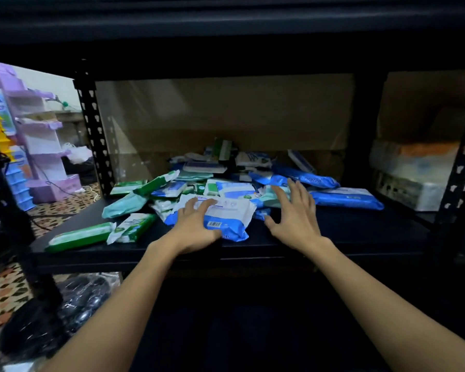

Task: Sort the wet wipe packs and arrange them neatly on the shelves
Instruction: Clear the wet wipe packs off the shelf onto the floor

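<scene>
I read it as pickup stage, sorting barely begun. My left hand point(192, 226) lies on top of the big white-and-blue pack point(220, 217) near the shelf's point(346, 237) front edge, mid-width. Fingers are spread and bent over the pack's left half, thumb at its near edge by the barcode; pressing or starting to clasp, can't tell which, pack isn't lifted. The right hand point(293, 216) hovers just right of that pack, fingers splayed and straight, holding nothing, tips over the pile's near right side.

Key relation: the pack's long axis runs roughly L-R along the front edge, left hand already on it, right hand beside its right end. So prob. a two-hand grab from both ends.

Pack looks soft, glossy film, white top w/ blue lower band, slightly crumpled; it rests partly on smaller packs.

The pile point(226, 178) behind is a mixed heap, green, teal and blue. Two green packs point(78, 236) lie apart toward the front-left corner; long blue packs point(346, 198) toward the right side.
</scene>
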